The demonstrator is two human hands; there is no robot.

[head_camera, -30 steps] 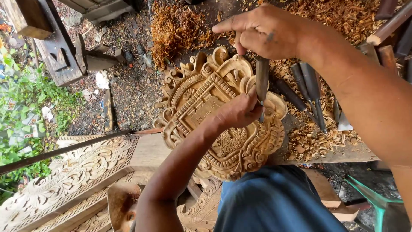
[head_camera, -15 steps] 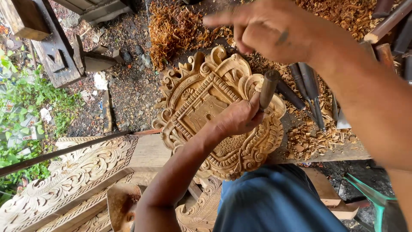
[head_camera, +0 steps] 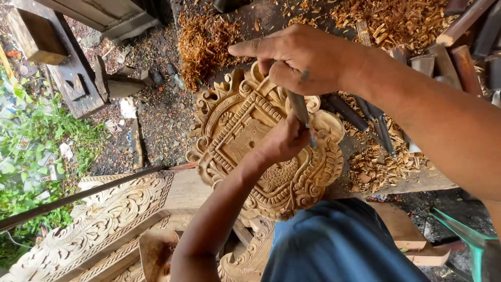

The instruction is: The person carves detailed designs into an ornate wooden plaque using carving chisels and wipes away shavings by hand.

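A carved wooden plaque [head_camera: 245, 141] with scrolled edges and a fish-scale motif lies on the workbench [head_camera: 417, 183]. My left hand [head_camera: 284, 141] rests on its middle and grips the lower shaft of a chisel [head_camera: 300, 110], whose tip meets the carving near the right scroll. My right hand [head_camera: 302, 57] closes around the chisel's upper end from above, index finger stretched out to the left. The blade tip is hidden behind my left fingers.
Several spare chisels [head_camera: 368, 120] lie on the bench right of the plaque among wood chips [head_camera: 381, 167]. A shavings pile [head_camera: 201, 44] sits behind. A long carved panel [head_camera: 104, 219] leans at lower left, and a wooden block [head_camera: 39, 36] stands at the far left. My blue-clad knee [head_camera: 339, 245] is below.
My right hand has come down and shifted left over the plaque, bringing the chisel's top with it. My left hand has stayed on the carving, moving slightly with the shaft.
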